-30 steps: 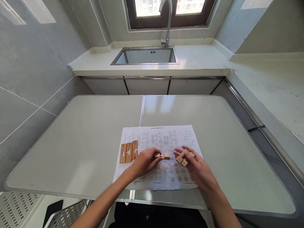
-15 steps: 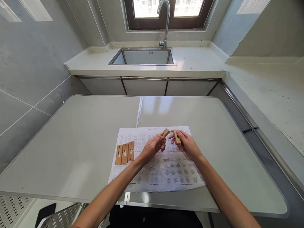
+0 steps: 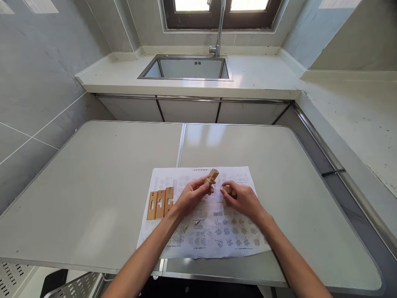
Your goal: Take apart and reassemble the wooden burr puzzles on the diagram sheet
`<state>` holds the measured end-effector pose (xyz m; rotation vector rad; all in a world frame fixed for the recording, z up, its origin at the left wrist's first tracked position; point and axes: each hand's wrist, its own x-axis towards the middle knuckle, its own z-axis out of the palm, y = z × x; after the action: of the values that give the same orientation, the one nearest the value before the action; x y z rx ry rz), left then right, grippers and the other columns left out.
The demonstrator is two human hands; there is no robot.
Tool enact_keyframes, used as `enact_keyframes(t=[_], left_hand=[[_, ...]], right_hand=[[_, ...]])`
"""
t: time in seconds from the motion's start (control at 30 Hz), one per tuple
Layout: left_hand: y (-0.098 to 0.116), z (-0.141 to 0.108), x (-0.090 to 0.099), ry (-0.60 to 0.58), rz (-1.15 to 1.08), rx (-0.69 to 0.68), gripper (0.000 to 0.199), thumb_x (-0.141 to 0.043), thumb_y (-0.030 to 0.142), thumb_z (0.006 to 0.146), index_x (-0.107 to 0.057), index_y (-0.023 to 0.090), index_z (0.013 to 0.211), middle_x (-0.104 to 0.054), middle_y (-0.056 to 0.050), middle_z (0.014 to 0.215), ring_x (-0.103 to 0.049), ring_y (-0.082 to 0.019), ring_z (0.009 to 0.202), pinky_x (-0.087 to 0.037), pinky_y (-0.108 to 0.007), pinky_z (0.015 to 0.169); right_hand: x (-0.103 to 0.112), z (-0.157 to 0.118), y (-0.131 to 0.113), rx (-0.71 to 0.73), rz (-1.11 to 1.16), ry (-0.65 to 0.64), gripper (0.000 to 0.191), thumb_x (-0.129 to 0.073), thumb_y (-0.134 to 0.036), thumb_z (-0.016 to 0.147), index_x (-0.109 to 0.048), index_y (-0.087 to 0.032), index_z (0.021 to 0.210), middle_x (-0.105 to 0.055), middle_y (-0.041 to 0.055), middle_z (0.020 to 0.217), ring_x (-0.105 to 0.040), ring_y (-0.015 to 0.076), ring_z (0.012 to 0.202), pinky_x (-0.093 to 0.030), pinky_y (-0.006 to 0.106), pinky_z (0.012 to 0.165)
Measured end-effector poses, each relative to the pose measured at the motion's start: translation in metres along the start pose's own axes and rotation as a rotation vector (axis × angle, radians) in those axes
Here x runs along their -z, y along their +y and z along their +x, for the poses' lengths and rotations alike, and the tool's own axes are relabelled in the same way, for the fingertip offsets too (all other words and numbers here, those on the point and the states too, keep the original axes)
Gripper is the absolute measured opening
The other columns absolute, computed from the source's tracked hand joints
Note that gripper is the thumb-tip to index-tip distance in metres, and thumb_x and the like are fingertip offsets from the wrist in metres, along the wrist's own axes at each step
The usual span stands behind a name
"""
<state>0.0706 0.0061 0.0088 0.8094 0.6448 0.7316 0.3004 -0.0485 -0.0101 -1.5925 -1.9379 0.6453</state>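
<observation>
My left hand (image 3: 196, 192) is closed round the lower end of a notched wooden puzzle piece (image 3: 214, 174), which tilts up over the sheet. My right hand (image 3: 243, 199) is closed on another wooden puzzle piece (image 3: 227, 190), mostly hidden by the fingers. A small gap separates the two pieces. Beneath both hands lies a printed paper sheet (image 3: 214, 242) with rows of small diagrams. On its left side, three flat wooden puzzle pieces with cut-outs stand in a row: one numbered 2 (image 3: 152, 205), a middle piece (image 3: 160, 204) and a right-hand piece (image 3: 169, 199) partly behind my left wrist.
The sheet rests on a pale table (image 3: 93, 186) with a seam down its middle. Behind it is a counter with a sink (image 3: 186, 78) and a tap (image 3: 219, 37). A perforated chair (image 3: 77, 285) stands below the table's left front edge.
The right hand has turned palm-down and lowered slightly, so its piece is now mostly covered. The left hand has tilted its piece, showing a notch. The view has shifted slightly.
</observation>
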Motion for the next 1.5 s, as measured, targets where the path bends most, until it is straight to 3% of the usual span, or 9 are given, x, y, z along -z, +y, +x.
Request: enact_keyframes(t=[0.2, 0.37, 0.5, 0.67, 0.8, 0.93, 1.2, 1.33, 1.5], left_hand=[[0.001, -0.002, 0.003, 0.022, 0.033, 0.026, 0.039, -0.083, 0.041, 0.089, -0.082, 0.018, 0.120, -0.074, -0.014, 0.121, -0.061, -0.017, 0.089, -0.047, -0.034, 0.092], [0.003, -0.003, 0.005, 0.041, -0.006, 0.032, 0.039, -0.084, 0.038, 0.088, -0.081, 0.017, 0.121, -0.073, -0.015, 0.130, -0.066, -0.018, 0.094, -0.049, -0.034, 0.095], [0.004, -0.002, 0.004, 0.038, -0.064, 0.051, 0.039, -0.086, 0.034, 0.086, -0.081, 0.017, 0.121, -0.073, -0.016, 0.132, -0.071, -0.022, 0.103, -0.050, -0.038, 0.102], [0.004, -0.003, 0.004, 0.027, -0.087, 0.045, 0.046, -0.087, 0.032, 0.086, -0.077, 0.017, 0.128, -0.074, -0.016, 0.133, -0.074, -0.029, 0.114, -0.048, -0.046, 0.112], [0.004, -0.004, 0.003, 0.024, -0.097, 0.042, 0.044, -0.089, 0.030, 0.085, -0.075, 0.013, 0.123, -0.075, -0.018, 0.129, -0.076, -0.031, 0.114, -0.047, -0.051, 0.116], [0.003, -0.005, 0.003, -0.004, -0.084, 0.028, 0.042, -0.088, 0.029, 0.086, -0.070, 0.012, 0.121, -0.076, -0.019, 0.126, -0.075, -0.032, 0.116, -0.047, -0.052, 0.117], [0.001, -0.006, -0.002, -0.026, -0.028, -0.009, 0.092, -0.087, 0.030, 0.087, -0.035, 0.025, 0.163, -0.079, -0.015, 0.117, -0.076, -0.033, 0.116, -0.050, -0.054, 0.112], [0.002, -0.008, -0.006, -0.063, -0.019, -0.018, 0.089, -0.087, 0.032, 0.087, -0.040, 0.026, 0.162, -0.078, -0.013, 0.116, -0.076, -0.033, 0.115, -0.050, -0.054, 0.112], [-0.002, -0.008, -0.009, -0.078, -0.006, -0.036, 0.084, -0.089, 0.033, 0.085, -0.046, 0.023, 0.157, -0.077, -0.014, 0.117, -0.077, -0.035, 0.113, -0.051, -0.055, 0.110]], right_hand=[[-0.001, 0.000, 0.000, -0.064, 0.061, 0.028, 0.033, -0.055, -0.051, 0.104, -0.066, -0.023, 0.116, -0.054, -0.0051, 0.061, -0.050, 0.0153, 0.053, -0.039, 0.029, 0.058], [0.010, 0.005, -0.003, -0.320, 0.677, 0.162, 0.024, -0.055, -0.048, 0.100, -0.061, -0.028, 0.111, -0.051, -0.0045, 0.069, -0.045, 0.0151, 0.054, -0.042, 0.029, 0.054], [0.016, 0.011, -0.007, -0.347, 1.263, 0.148, 0.024, -0.067, -0.038, 0.090, -0.062, -0.031, 0.113, -0.068, 0.0029, 0.100, -0.069, 0.0220, 0.089, -0.059, 0.041, 0.084], [0.012, 0.014, -0.017, -0.358, 1.356, 0.092, 0.043, -0.078, -0.046, 0.090, -0.064, -0.029, 0.127, -0.068, 0.0109, 0.141, -0.062, 0.0315, 0.137, -0.045, 0.056, 0.119], [0.004, 0.015, -0.017, -0.346, 1.336, 0.095, 0.041, -0.079, -0.050, 0.091, -0.068, -0.028, 0.124, -0.069, 0.0108, 0.142, -0.062, 0.0307, 0.137, -0.046, 0.053, 0.120], [-0.002, 0.013, -0.015, -0.348, 1.155, 0.158, 0.041, -0.077, -0.054, 0.092, -0.069, -0.028, 0.123, -0.074, 0.0090, 0.126, -0.074, 0.0263, 0.112, -0.056, 0.046, 0.104], [-0.002, 0.007, -0.007, -0.285, 0.518, 0.302, 0.041, -0.063, -0.058, 0.098, -0.071, -0.025, 0.121, -0.058, -0.0011, 0.075, -0.058, 0.0180, 0.071, -0.049, 0.031, 0.068], [0.002, 0.008, 0.000, -0.233, 0.282, 0.315, 0.039, -0.059, -0.056, 0.100, -0.074, -0.023, 0.115, -0.047, -0.0038, 0.066, -0.046, 0.0166, 0.061, -0.041, 0.030, 0.062], [0.002, 0.010, 0.003, -0.234, 0.277, 0.317, 0.042, -0.056, -0.059, 0.100, -0.074, -0.022, 0.113, -0.045, -0.0041, 0.065, -0.044, 0.0170, 0.059, -0.038, 0.030, 0.060]])
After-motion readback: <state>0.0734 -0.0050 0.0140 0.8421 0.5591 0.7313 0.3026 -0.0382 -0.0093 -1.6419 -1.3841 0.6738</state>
